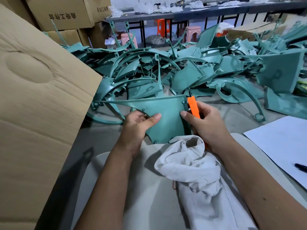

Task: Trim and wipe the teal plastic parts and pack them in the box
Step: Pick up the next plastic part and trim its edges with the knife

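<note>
A flat teal plastic part point(167, 117) with a long thin arm reaching left is held over my lap. My left hand point(137, 125) grips its left edge, thumb on the face. My right hand point(206, 123) holds an orange utility knife point(193, 108) against the part's right edge, thumb pressing the part's face. A crumpled white cloth point(187, 165) lies on my lap just below the part. The flap of a large cardboard box point(33, 100) rises at my left.
A big heap of teal plastic parts point(191, 67) covers the floor ahead. A white sheet of paper point(285, 143) with a pen point(300, 166) lies at the right. Stacked cartons point(66, 12), plastic stools point(192, 34) and a long dark table point(199, 12) stand behind.
</note>
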Available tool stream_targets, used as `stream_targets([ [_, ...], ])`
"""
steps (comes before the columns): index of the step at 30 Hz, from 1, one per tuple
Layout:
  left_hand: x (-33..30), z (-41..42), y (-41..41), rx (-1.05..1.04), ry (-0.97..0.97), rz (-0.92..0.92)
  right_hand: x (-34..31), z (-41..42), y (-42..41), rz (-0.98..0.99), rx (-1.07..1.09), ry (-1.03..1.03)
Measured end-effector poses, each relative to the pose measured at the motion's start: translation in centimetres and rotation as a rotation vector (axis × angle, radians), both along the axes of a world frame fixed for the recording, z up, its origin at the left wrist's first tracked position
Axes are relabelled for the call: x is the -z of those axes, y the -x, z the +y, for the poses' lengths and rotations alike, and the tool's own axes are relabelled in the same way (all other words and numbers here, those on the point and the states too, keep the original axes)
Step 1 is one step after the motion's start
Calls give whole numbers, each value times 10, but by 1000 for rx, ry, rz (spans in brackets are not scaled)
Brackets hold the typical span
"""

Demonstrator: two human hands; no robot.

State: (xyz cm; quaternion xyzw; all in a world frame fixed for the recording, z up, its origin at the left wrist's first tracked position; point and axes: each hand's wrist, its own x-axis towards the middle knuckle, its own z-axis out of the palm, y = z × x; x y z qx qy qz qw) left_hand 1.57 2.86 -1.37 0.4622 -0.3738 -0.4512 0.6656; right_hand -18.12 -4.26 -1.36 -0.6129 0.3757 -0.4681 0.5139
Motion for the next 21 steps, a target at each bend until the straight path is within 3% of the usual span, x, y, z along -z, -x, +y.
stream_targets([
  [4, 2, -3, 8, -193, 99, -216, -1, -2, 2, 17, 152, 54],
  [7, -1, -2, 18, -260, 200, -241, -5, -3, 3, -70, 177, -24],
  [11, 4, -9, 22, -368, 175, -282, -5, 1, 2, -78, 133, 24],
  [18, 6, -13, 17, -355, 130, -183, -2, 3, -3, 94, 115, 119],
  [21, 7, -10, 11, -259, 116, -241, -2, 4, -3, 176, 126, 166],
])
